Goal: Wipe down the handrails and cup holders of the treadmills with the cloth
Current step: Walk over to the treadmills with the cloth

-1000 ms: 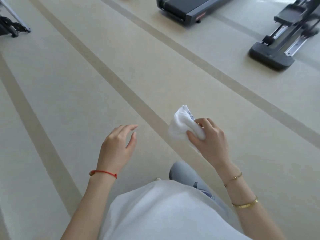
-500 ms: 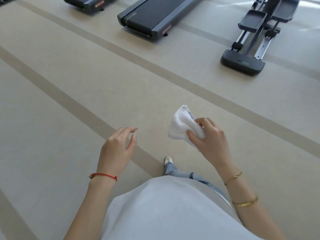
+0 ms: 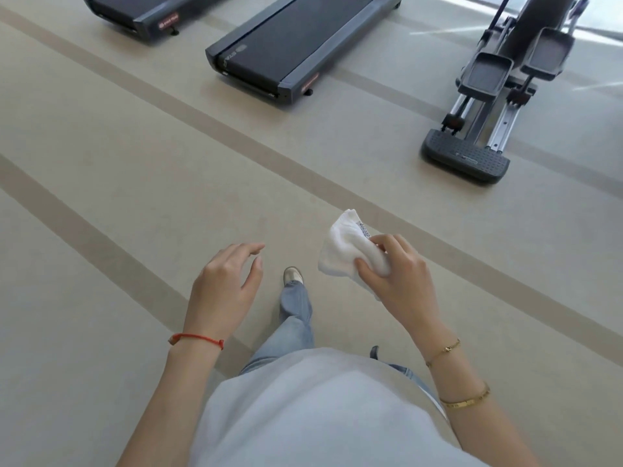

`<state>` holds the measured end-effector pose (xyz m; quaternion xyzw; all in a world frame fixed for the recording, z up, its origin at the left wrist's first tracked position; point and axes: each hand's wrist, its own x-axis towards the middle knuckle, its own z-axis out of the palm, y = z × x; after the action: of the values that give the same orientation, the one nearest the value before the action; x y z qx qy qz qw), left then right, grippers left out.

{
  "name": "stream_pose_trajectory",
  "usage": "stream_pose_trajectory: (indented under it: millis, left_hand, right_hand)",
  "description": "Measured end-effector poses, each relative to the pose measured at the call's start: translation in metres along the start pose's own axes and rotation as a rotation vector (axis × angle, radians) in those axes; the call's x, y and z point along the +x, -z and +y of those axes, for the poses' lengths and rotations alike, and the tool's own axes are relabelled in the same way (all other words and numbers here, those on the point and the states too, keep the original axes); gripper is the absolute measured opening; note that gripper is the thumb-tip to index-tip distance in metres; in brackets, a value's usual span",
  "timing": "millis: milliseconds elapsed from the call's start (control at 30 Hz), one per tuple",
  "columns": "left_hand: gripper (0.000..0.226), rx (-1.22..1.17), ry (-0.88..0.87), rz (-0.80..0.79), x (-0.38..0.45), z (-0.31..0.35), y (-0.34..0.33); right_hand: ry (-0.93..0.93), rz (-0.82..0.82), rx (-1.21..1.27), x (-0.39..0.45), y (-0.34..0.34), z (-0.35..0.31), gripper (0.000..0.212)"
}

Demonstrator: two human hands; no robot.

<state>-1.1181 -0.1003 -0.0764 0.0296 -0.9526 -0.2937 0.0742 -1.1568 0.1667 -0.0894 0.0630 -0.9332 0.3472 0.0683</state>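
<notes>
— While the left hand (image 3: 224, 288) is hanging free with fingers loosely spread and holding nothing, where are the treadmills lying?

— Ahead and slightly left: the nearer treadmill (image 3: 296, 45) is running its long axis away from us, well apart from both hands; handrails and cup holders aren't showing.

— And the cloth (image 3: 347, 246)?

— The right hand (image 3: 401, 281) is pinching it bunched, and is sitting nearer that treadmill, I'd judge.
</notes>
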Motion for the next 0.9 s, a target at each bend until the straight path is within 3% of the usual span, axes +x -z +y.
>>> stream_pose_trajectory:
  millis: [467,900]
  left_hand:
    - [0.022,0.015,-0.072,-0.002,0.331,-0.033,-0.012]
    - [0.022,-0.007,-0.13,-0.059,0.577,-0.041,-0.054]
  right_hand:
    - [-0.035,0.062,-0.03,0.317,-0.049,0.008,0.025]
    - [-0.085,0.064,-0.025,0.538,-0.08,0.049,0.027]
